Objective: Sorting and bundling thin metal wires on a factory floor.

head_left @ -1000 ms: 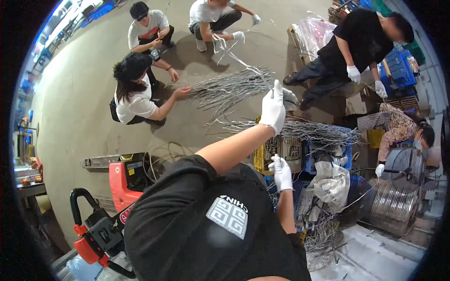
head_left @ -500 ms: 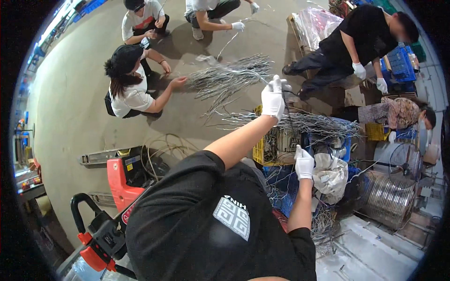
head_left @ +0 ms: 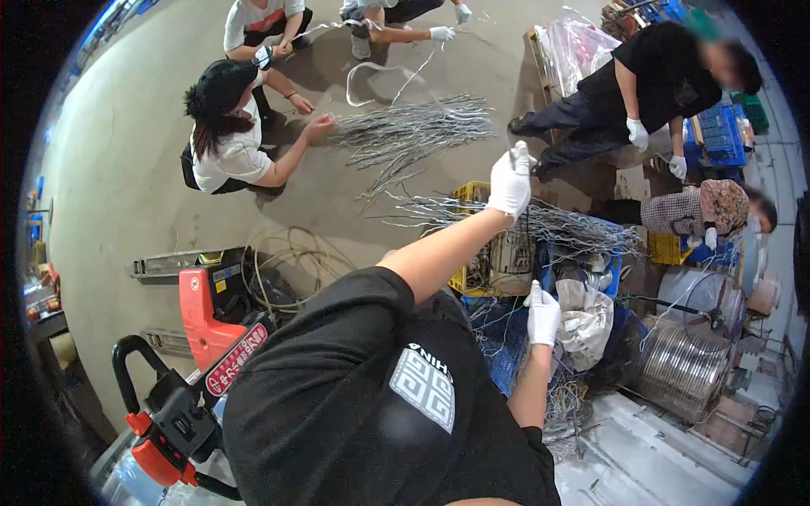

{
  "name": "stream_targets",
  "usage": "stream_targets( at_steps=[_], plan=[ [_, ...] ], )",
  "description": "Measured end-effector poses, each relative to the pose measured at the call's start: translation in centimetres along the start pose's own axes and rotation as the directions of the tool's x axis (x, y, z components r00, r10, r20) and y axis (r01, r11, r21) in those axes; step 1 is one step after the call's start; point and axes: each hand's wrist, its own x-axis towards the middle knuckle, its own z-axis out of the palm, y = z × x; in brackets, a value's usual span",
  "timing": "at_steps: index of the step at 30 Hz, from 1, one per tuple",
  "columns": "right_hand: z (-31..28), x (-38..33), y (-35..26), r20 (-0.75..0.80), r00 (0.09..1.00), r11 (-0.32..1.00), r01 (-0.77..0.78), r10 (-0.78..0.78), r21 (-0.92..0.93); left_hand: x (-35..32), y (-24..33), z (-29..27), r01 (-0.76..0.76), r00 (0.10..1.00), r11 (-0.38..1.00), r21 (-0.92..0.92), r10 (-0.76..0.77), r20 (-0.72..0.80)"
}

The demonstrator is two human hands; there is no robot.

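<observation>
Gloved person at work over grey wires, the gathering seemingly part-done.
I see one wire heap (head_left: 413, 133) on the floor (head_left: 126, 211); a wire bundle (head_left: 582, 229) crosses the rim of a yellow crate (head_left: 473, 191) near the left hand (head_left: 510, 181). Tangled wires (head_left: 567, 398), perhaps left to do, lie near the right hand (head_left: 543, 317). Both hands' fingers curl; whether around anything, I cannot tell.
</observation>
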Motion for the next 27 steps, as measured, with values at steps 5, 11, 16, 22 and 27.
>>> stream_targets(
  at_steps=[5,11,16,22,27],
  plan=[
    [-1.7,1.4,2.2,-0.064,0.998,1.000,0.001,0.000,0.022,-0.9,0.5,1.1,-0.127,0.991,0.972,0.197,0.115,0.073],
    [-2.1,1.8,5.1,-0.064,0.997,0.999,-0.045,0.045,0.004,-3.7,0.9,2.2,0.135,0.981,0.988,-0.079,-0.122,0.152],
    [-3.4,2.1,6.9,-0.125,0.989,0.996,-0.079,0.075,-0.029,-5.4,-0.3,1.9,0.042,0.985,0.998,0.048,-0.050,0.163],
    [-2.7,3.0,9.2,-0.142,0.990,0.993,-0.031,0.014,-0.114,-7.6,0.4,0.6,0.428,0.868,0.903,-0.035,-0.400,0.296],
    [-1.9,2.2,10.6,-0.150,0.988,0.994,0.014,-0.030,-0.110,-8.6,0.1,-1.1,0.485,0.819,0.874,0.036,-0.468,0.333]
  ],
)
